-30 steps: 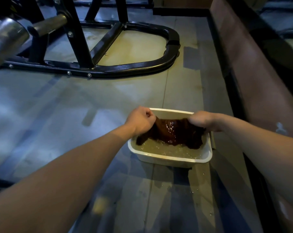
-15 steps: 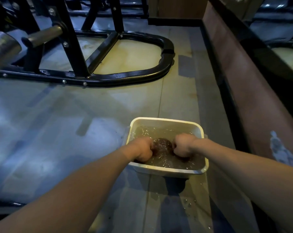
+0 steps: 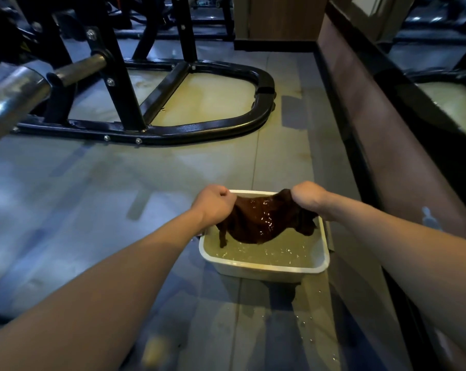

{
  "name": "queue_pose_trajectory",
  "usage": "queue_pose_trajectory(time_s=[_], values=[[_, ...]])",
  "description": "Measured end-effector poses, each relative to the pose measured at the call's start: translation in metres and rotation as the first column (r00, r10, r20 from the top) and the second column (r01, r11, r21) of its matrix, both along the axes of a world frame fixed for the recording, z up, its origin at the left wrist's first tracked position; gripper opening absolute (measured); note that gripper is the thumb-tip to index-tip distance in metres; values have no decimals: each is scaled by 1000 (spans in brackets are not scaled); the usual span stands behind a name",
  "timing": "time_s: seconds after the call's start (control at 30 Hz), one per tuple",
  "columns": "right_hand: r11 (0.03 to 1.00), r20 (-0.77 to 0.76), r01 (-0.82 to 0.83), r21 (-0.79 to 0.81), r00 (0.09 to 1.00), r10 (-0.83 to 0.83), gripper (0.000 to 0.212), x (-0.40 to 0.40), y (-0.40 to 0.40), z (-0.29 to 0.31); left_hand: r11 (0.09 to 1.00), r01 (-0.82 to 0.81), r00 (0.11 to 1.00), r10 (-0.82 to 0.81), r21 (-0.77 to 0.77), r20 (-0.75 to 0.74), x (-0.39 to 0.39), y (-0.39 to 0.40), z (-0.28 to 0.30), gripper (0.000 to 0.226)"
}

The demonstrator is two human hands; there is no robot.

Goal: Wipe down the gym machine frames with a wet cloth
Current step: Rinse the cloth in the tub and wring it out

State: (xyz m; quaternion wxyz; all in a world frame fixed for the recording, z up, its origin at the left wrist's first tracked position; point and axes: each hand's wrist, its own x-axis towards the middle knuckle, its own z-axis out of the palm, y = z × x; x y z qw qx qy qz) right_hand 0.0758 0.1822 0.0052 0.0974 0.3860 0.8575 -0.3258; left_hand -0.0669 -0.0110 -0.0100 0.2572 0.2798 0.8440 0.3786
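Two bare forearms reach in from the bottom corners toward lower centre of the frame. Wet splashes on the grey floor [image 3: 98, 199] just below the tub, in the lower centre. White rectangular tub [image 3: 264, 271] sits on the floor lower centre-right, holding murky yellowish water [image 3: 274, 250].

Left hand [image 3: 213, 203] fisted, fingers curled tight round the left end of the dark brown cloth [image 3: 264, 218], above the tub's far left corner. Right hand [image 3: 308, 195] also fisted, gripping the cloth's right end above the far right corner. Cloth stretched between the two hands, sagging in the middle, soaked and glistening; its lower tips hang into or right at the water, can't tell which. Bulk of it is above the water, inside the tub's outline.

Right of the tub, a brown wall base [image 3: 387, 145] runs diagonally up the right side of the frame.

Farther off, upper left to centre: black gym machine frame [image 3: 199, 127] with a curved base tube on the floor, uprights and a diagonal brace bolted on. Well apart from tub. A chrome bar [image 3: 12, 97] pokes in at far left, blurred.
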Motion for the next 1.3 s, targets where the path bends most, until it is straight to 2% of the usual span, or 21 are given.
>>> queue_pose_trajectory(time_s=[0.1, 0.2, 0.27, 0.37, 0.43, 0.5, 0.57, 0.67, 0.73, 0.8, 0.87, 0.97, 1.03, 1.1, 1.2, 1.3], values=[[998, 79, -57, 38, 995, 54, 19, 2, -8, -11, 949, 212, 970, -234, -234, -70, 1, -6, -14, 22], [973, 210, -209, 102, 960, 185, 18, 2, -16, -23, 837, 311, 875, -437, -450, -208, 8, -6, -32, 25], [930, 325, -344, 133, 901, 287, 18, 3, -27, -28, 752, 372, 828, -534, -544, -172, 12, -3, -43, 28], [837, 460, -528, 142, 784, 416, 21, 5, -47, -41, 547, 465, 714, -697, -696, -70, 21, 1, -56, 26], [807, 494, -577, 122, 741, 455, 24, 4, -57, -46, 488, 461, 664, -744, -741, -77, 25, 3, -61, 25], [789, 512, -604, 112, 716, 475, 26, 1, -61, -46, 512, 471, 686, -724, -718, -65, 25, 6, -58, 26], [803, 497, -585, 113, 733, 464, 23, -2, -58, -39, 616, 470, 777, -629, -632, -35, 23, 9, -49, 27], [890, 368, -434, 143, 858, 359, 20, -4, -45, -22, 826, 359, 913, -407, -435, -19, 20, 11, -31, 25], [941, 241, -307, 143, 933, 267, 27, -4, -33, -13, 903, 300, 951, -308, -308, 25, 17, 9, -20, 26], [965, 153, -218, 149, 969, 195, 33, -4, -21, -6, 957, 230, 973, -223, -176, 59, 15, 6, -7, 27], [974, 79, -155, 166, 987, 143, 30, -5, -12, -3, 992, 123, 991, -120, -40, 64, 13, 6, 3, 26], [980, 13, -83, 180, 997, 82, 30, -5, -7, 3, 997, -31, 999, 28, 72, 41, 10, 9, 11, 27], [991, -18, -11, 135, 1000, 14, 36, -4, -6, 2, 998, -19, 1000, 18, 63, 19, 9, 9, 11, 28], [992, 5, -7, 129, 1000, 6, 36, -2, -4, -6, 998, 58, 998, -58, -19, 10, 10, 6, 4, 29], [983, 102, -93, 157, 992, 77, 31, 0, -4, -17, 970, 156, 985, -167, -186, -46, 14, 4, -9, 30], [971, 229, -212, 110, 956, 183, 24, 0, -12, -25, 930, 184, 979, -202, -317, -26, 22, 9, -18, 25]])
